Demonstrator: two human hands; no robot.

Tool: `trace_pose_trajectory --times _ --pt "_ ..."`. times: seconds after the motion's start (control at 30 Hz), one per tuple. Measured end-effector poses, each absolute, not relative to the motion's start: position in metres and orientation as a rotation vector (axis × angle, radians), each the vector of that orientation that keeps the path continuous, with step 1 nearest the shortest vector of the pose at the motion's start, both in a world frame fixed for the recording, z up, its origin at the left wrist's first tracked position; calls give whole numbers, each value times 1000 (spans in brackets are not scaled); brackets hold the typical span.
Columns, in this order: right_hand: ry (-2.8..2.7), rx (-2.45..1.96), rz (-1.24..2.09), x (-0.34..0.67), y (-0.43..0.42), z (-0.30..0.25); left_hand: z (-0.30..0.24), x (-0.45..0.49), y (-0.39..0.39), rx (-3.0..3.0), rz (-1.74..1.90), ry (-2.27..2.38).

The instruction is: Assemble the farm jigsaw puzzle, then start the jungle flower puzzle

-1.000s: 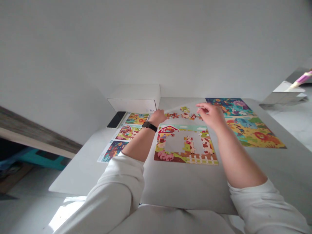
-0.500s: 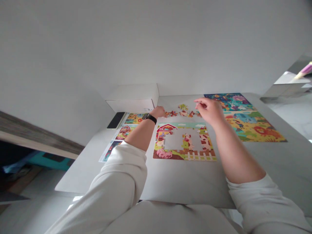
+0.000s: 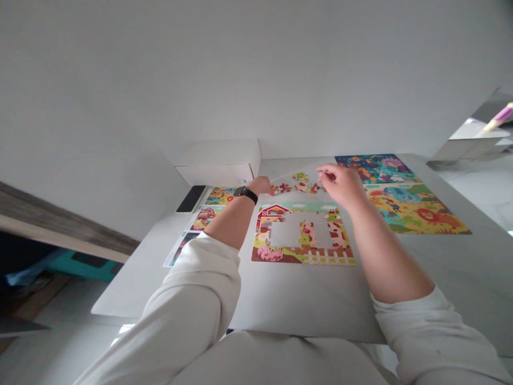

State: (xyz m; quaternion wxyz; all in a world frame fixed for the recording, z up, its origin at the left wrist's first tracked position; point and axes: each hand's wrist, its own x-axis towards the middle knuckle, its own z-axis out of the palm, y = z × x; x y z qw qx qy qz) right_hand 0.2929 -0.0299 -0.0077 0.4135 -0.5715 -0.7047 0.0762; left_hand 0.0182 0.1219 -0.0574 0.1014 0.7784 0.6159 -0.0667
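A farm jigsaw puzzle [image 3: 303, 256] lies flat, its outer part assembled: a red barn [image 3: 273, 211] at the upper left, spotted cows, a pink pig [image 3: 269, 253] at the lower left and a white fence [image 3: 326, 258] along the bottom. A wide bare gap [image 3: 286, 233] remains in the middle, with one cow jutting into it. Just beyond the top edge, loose pieces [image 3: 298, 187] lie scattered in a small cluster, mostly red, white and yellow-green, apart from the puzzle.
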Motion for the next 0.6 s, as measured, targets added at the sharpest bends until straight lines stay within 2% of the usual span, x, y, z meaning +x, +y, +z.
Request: trace_pose_trajectory --times 0.33,0.6 --pt "-1794 -1458 156 289 -30 -10 -60 23 131 2282 -119 1849" --pt "-1835 -1447 186 286 -29 -12 -53 9 107 2197 290 1877"
